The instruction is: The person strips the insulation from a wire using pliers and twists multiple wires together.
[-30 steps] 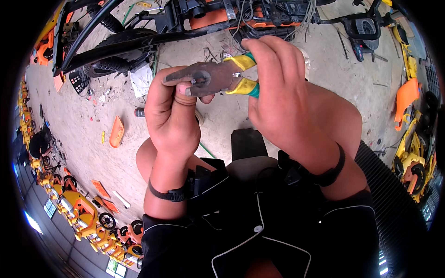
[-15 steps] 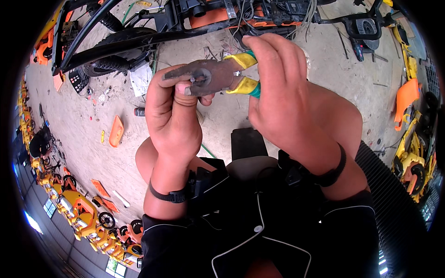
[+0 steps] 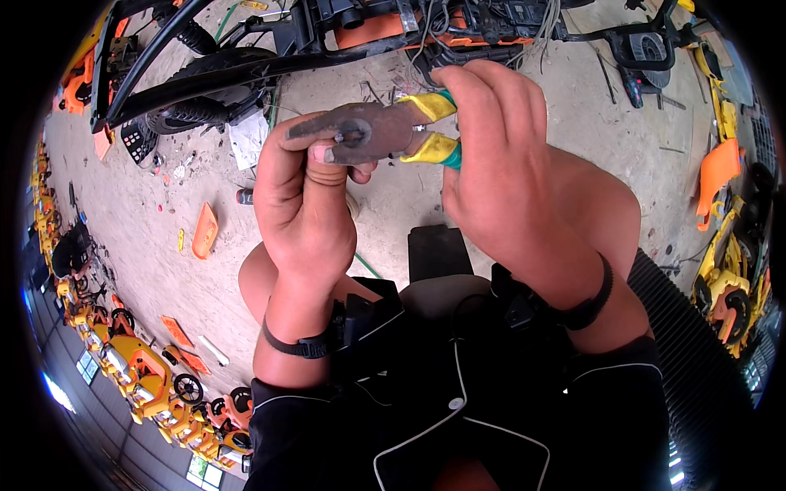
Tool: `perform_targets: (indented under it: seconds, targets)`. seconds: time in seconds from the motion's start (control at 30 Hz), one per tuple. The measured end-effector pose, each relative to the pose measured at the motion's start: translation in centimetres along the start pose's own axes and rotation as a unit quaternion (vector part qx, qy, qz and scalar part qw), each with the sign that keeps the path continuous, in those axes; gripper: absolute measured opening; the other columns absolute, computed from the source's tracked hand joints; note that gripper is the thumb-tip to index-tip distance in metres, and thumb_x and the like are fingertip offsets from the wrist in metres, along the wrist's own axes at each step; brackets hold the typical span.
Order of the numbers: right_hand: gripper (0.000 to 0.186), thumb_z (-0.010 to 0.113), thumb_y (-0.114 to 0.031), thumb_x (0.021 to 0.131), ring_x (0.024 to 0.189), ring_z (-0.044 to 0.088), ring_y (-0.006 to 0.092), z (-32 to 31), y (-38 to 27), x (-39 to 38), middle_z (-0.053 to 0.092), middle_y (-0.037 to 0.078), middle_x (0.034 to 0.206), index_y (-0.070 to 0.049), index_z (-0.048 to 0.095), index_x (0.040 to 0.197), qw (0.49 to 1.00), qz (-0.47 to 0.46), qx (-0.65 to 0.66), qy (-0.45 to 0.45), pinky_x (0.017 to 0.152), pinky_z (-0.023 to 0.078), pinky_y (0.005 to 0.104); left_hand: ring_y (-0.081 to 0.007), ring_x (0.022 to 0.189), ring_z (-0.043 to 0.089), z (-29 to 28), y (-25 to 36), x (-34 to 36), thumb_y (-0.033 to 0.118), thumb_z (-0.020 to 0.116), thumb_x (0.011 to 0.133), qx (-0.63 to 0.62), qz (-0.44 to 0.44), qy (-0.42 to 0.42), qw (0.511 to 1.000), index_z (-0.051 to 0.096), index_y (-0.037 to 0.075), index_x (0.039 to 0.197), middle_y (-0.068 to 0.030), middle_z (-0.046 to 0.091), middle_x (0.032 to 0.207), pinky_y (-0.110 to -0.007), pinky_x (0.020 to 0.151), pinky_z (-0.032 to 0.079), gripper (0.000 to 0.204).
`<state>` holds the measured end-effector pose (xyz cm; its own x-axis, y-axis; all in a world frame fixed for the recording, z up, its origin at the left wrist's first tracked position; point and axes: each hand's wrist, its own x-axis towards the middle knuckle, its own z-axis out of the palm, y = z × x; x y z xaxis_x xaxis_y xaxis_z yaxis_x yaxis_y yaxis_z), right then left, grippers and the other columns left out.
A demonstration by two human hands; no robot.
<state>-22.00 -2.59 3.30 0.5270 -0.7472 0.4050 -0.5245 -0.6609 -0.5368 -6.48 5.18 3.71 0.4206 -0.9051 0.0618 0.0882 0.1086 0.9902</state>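
Shirt [image 3: 524,409]: mine, black cloth with thin white piping and one pale round button [image 3: 456,404], at the bottom of the frame.
Wrist straps [image 3: 307,349]: two, black, one on each of my wrists.
Left hand [image 3: 307,213]: just left of upper centre; my fingers are curled in, thumb against the lower jaw of the pliers. I cannot tell whether I grip the tool itself or something small behind it.
Right hand [image 3: 503,155]: right of upper centre, my fingers wrapped round the handles.
Pliers [image 3: 389,135]: one pair, upper centre, held above the floor between my hands; worn brown-grey metal, two yellow-and-green handles, jaws apart and pointing left, a small dark bit showing between them.
Floor [image 3: 164,270]: rough, stained grey concrete, scattered with scraps.
Orange shell [image 3: 205,231]: one, smooth and scoop-shaped, left of the frame, a small yellow piece [image 3: 181,240] just beside it.
White sheet [image 3: 248,141]: one, thin, upper left; any print is too small to read.
Frame [image 3: 221,79]: black metal tubes across the top, with loose grey cables [image 3: 544,29] hanging at upper right.
Orange panel [image 3: 720,180]: curved, right edge, among yellow parts.
Vehicles [image 3: 139,372]: a yellow-and-orange row down the lower left, too crowded to count, any lettering too small to make out.
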Motion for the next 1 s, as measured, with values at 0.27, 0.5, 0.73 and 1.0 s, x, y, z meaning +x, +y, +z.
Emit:
perform_targets:
  seconds: [0.27, 0.5, 0.73, 1.0]
  targets:
    - [0.040, 0.063, -0.001, 0.076, 0.101, 0.054, 0.0338, -0.3, 0.6, 0.3, 0.055, 0.015, 0.110, -0.002, 0.055, 0.116, 0.999, -0.023, -0.043, -0.005, 0.089, 0.044, 0.0431, -0.0083, 0.074, 0.053, 0.1, 0.3, 0.1, 0.015, 0.050, 0.105, -0.005, -0.038, 0.001, 0.999, 0.056, -0.002, 0.107, -0.0073, 0.063, 0.088, -0.023, 0.069, 0.044, 0.018]
    - [0.034, 0.064, -0.005, 0.078, 0.097, 0.057, 0.0288, 0.3, 1.7, 0.7, 0.058, 0.010, 0.105, -0.004, 0.057, 0.111, 0.998, -0.066, -0.003, 0.019, 0.087, 0.043, 0.0411, -0.0071, 0.071, 0.051, -0.9, -0.2, 0.2, 0.016, 0.052, 0.104, -0.051, -0.037, -0.032, 0.997, 0.057, -0.001, 0.105, -0.0041, 0.060, 0.082, -0.021, 0.066, 0.041, 0.017]
    - [0.030, 0.067, -0.004, 0.073, 0.088, 0.057, 0.0256, 0.5, 2.8, 1.4, 0.061, 0.005, 0.095, -0.009, 0.059, 0.102, 0.993, -0.105, -0.024, 0.047, 0.078, 0.043, 0.0380, -0.0067, 0.069, 0.048, -1.3, 0.0, 0.3, 0.016, 0.051, 0.104, -0.066, -0.039, -0.073, 0.994, 0.056, -0.001, 0.105, -0.0030, 0.058, 0.078, -0.020, 0.064, 0.038, 0.017]
    - [0.031, 0.069, -0.002, 0.068, 0.081, 0.058, 0.0259, 0.5, 2.9, 1.7, 0.061, 0.005, 0.091, -0.009, 0.059, 0.096, 0.992, -0.113, -0.016, 0.055, 0.071, 0.043, 0.0381, -0.0076, 0.068, 0.046, -1.4, 0.0, 0.3, 0.015, 0.048, 0.105, -0.100, -0.043, -0.087, 0.990, 0.055, -0.001, 0.105, -0.0025, 0.056, 0.076, -0.021, 0.062, 0.037, 0.018]
